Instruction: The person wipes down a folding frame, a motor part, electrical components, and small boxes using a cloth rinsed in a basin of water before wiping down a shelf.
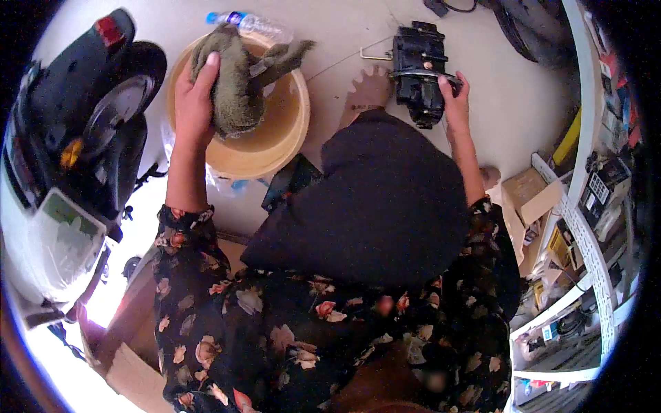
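Observation:
A bunched olive-green cloth (237, 89) is gripped in my left hand (196, 100), above a yellowish basin (297, 131) that holds some murky liquid. One end of the cloth sticks out to the right over the rim. My right hand (456, 103) is at the right side of a black ribbed part (420, 76) that looks like a motor or engine casing, with the fingers closed on its edge. A thin metal rod juts from the casing's left side. The casing is over the tiled floor, and I cannot tell whether it rests there.
A plastic bottle (251, 26) with a blue cap lies behind the basin. On the left stands a dark scooter-like vehicle (82, 110). Metal shelves (585, 241) with boxes and parts line the right. An open cardboard box (527, 189) sits beside them.

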Tool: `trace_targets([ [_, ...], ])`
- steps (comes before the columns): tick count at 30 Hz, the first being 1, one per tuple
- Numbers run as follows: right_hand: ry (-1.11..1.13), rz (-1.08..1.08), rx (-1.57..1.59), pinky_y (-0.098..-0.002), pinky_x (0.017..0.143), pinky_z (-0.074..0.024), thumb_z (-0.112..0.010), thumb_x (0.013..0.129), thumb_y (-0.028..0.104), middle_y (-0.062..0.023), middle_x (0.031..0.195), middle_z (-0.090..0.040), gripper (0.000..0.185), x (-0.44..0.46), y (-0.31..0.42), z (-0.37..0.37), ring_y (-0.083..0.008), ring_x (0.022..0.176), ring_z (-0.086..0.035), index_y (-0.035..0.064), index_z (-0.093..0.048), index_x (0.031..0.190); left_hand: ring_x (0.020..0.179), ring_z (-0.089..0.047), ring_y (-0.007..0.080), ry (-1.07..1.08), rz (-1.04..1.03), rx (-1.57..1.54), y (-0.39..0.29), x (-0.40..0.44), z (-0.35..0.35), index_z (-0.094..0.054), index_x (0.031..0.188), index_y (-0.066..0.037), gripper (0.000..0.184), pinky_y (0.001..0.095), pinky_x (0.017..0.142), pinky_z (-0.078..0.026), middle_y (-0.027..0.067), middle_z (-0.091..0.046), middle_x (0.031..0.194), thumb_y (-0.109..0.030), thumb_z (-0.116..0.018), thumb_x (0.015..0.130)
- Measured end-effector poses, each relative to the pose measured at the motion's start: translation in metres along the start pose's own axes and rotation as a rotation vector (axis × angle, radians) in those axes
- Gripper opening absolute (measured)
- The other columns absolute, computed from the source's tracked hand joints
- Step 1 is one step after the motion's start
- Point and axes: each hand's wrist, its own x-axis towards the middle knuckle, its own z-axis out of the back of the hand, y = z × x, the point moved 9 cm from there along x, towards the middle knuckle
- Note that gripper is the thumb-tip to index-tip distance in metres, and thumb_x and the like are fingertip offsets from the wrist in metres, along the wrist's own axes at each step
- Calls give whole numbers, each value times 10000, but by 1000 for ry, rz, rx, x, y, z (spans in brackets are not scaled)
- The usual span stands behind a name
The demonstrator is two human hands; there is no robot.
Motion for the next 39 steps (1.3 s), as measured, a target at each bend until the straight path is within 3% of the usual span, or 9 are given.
trace_targets([
  [8, 11, 378, -266, -349, 1048, -331, -606, 889, 350, -202, 1363, -462, 648, -12, 134, 2, -272, 1255, -454, 37, -360, 1400, 1069, -576, 362, -12, 129, 1250, 174, 19, 138, -444, 1290, 64, 658, 411, 945, -428, 227, -572, 1202, -423, -577, 868],
  [14, 283, 544, -256, -397, 719, -490, -546, 870, 229, -140, 899, -622, 237, -129, 344, -127, -305, 842, -611, 69, -602, 1035, 1372, -199, 420, -170, -206, 1300, 177, 8, 92, -278, 1448, -135, 790, 477, 1077, -303, 215, -224, 1491, -462, -617, 814],
  [17, 569, 1458, -892, -458, 773, -472, -467, 898, 267, -204, 952, -621, 287, -166, 339, -230, -371, 889, -593, 19, -602, 953, 1375, -116, 452, -12, -76, 1412, 215, 8, 62, -261, 1449, -136, 834, 520, 1059, -314, 198, -136, 1514, -411, -673, 779],
  [19, 840, 1464, -1135, -469, 774, -474, -436, 897, 239, -215, 955, -625, 289, -195, 310, -293, -375, 900, -589, 25, -628, 863, 1321, -270, 420, 168, -197, 1498, 242, 23, 57, -268, 1441, -121, 851, 481, 1025, -361, 215, -282, 1448, -346, -707, 748],
  [20, 945, 1408, -1372, -431, 728, -492, -473, 890, 250, -207, 923, -628, 284, -204, 293, -324, -318, 841, -619, 12, -629, 876, 1293, -347, 404, 260, -258, 1543, 255, 32, 58, -271, 1438, -114, 862, 461, 1008, -385, 224, -354, 1415, -314, -724, 732],
  [21, 973, 681, -1088, -399, 939, -434, -439, 925, 490, -178, 1165, -614, 543, -172, 284, -330, -311, 1071, -584, 39, -603, 1178, 1223, -415, 390, 134, -170, 1374, 258, 46, 76, -307, 1414, -100, 829, 445, 980, -407, 222, -426, 1339, -275, -722, 719],
  [26, 700, 393, -621, -400, 1079, -297, -361, 964, 388, -203, 1435, -356, 573, -181, 224, -312, -329, 1307, -371, 59, -290, 1427, 902, -614, 375, 42, -67, 126, 230, 69, 68, -508, 1215, -29, 578, 408, 846, -477, 192, -646, 957, -157, -671, 675],
  [29, 538, 1, -346, -458, 1128, -197, -368, 929, 533, -164, 1527, -178, 738, -142, 106, -301, -323, 1411, -157, 63, -190, 1470, 931, -577, 371, 12, -226, 427, 94, -24, 23, -572, 1081, -15, 444, 406, 855, -459, 182, -600, 966, -127, -636, 656],
  [39, 900, -706, 605, -394, 736, -502, -531, 847, 563, -83, 854, -602, 441, -176, 45, -361, -225, 825, -588, 127, -601, 847, 1030, -474, 355, -237, -680, 460, 19, -110, -1, -583, 1068, -54, 324, 449, 911, -391, 193, -486, 1093, -120, -617, 753],
])
